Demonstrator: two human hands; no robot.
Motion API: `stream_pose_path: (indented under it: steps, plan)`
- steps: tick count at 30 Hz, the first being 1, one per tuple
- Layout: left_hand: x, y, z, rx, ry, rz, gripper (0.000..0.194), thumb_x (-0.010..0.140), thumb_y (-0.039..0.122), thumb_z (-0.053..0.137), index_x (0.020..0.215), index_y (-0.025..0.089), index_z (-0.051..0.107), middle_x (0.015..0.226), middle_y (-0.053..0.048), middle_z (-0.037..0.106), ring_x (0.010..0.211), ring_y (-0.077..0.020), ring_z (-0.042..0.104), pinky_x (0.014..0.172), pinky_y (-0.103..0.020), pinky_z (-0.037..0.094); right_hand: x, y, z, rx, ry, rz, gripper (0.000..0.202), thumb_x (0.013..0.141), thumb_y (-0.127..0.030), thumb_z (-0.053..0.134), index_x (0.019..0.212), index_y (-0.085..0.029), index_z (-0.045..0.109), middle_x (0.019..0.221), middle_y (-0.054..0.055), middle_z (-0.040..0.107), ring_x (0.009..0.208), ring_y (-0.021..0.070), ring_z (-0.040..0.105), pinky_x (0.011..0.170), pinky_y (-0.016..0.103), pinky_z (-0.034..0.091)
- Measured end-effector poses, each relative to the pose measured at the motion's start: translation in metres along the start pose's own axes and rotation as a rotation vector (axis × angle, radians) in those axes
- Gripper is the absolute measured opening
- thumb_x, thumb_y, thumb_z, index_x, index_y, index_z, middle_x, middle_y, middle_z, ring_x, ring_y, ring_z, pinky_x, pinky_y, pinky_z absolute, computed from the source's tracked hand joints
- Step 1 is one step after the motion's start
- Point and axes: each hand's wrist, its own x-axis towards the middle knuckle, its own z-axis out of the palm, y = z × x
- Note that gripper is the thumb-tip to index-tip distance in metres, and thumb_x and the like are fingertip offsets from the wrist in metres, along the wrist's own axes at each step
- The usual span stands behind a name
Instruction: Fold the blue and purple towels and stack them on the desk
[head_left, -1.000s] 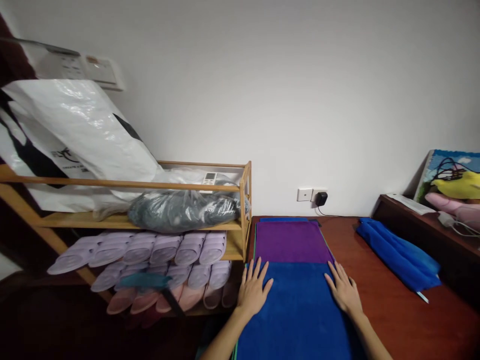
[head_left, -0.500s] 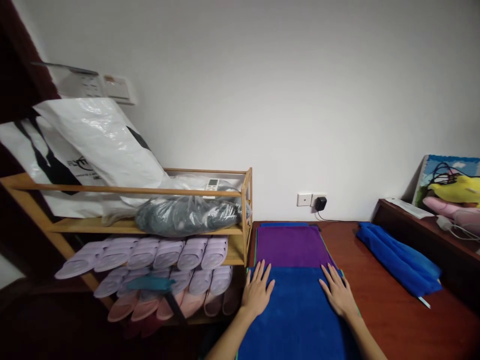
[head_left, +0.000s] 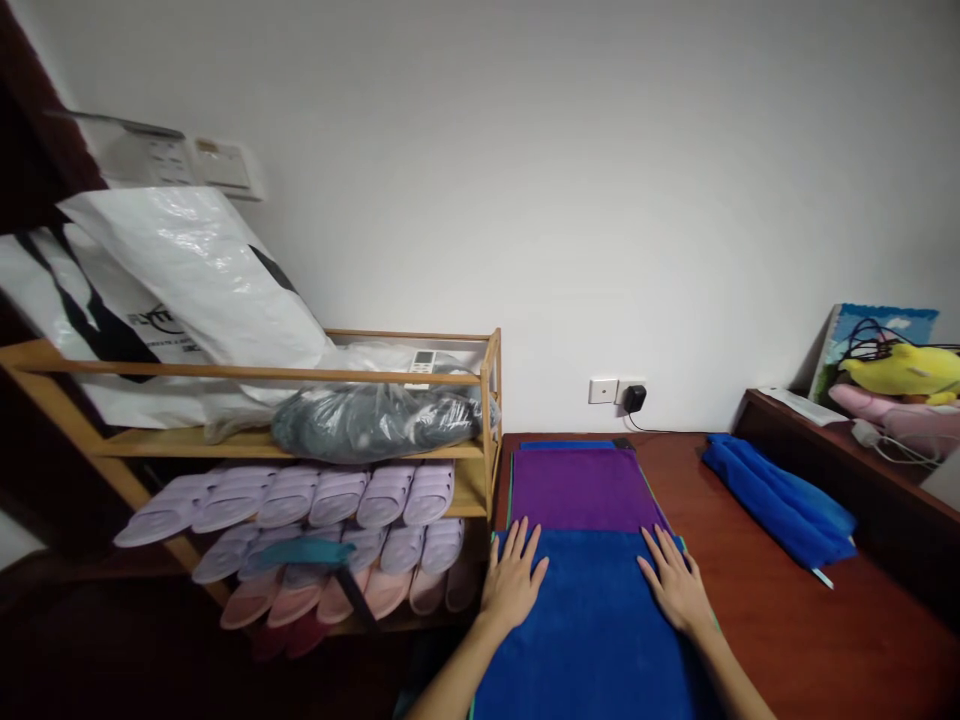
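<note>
A blue cloth (head_left: 585, 630) lies flat near me, and its far edge overlaps a purple cloth (head_left: 577, 490). My left hand (head_left: 514, 580) rests palm down on the blue cloth's far left corner, fingers spread. On the far right corner lies my right hand (head_left: 675, 580), also flat with its fingers apart. Fingertips of both hands reach the line where blue meets purple. A strip of another blue cloth (head_left: 566, 445) shows behind the purple one.
The reddish-brown table (head_left: 757, 620) also bears a bunched blue cloth (head_left: 780, 500) at right. A raised shelf (head_left: 757, 405) holds a yellow plush toy (head_left: 911, 370). Left stands a wooden rack (head_left: 300, 375) with slippers (head_left: 375, 495) and bags (head_left: 202, 270). A black plug (head_left: 634, 398) sits at the wall.
The view has shifted slightly, so the table's right side and the shelf sit a little further left. Both hands remain flat on the blue cloth.
</note>
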Motion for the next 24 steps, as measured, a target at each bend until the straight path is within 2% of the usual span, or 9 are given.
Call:
stream_pose_path:
  steps: [24]
  plan:
    - [-0.089,0.036,-0.020,-0.035,-0.045,0.031,0.054,0.095,0.050,0.019,0.145,0.031,0.014,0.153,-0.003,0.019,0.139,-0.0234,0.017,0.111,-0.053,0.016,-0.110,0.003,-0.018,0.035,0.045,0.035,0.062,0.087,-0.060,0.025,0.143,-0.032,0.023,0.150,0.002,0.027,0.138,0.0215,0.023,0.110,0.050,0.021]
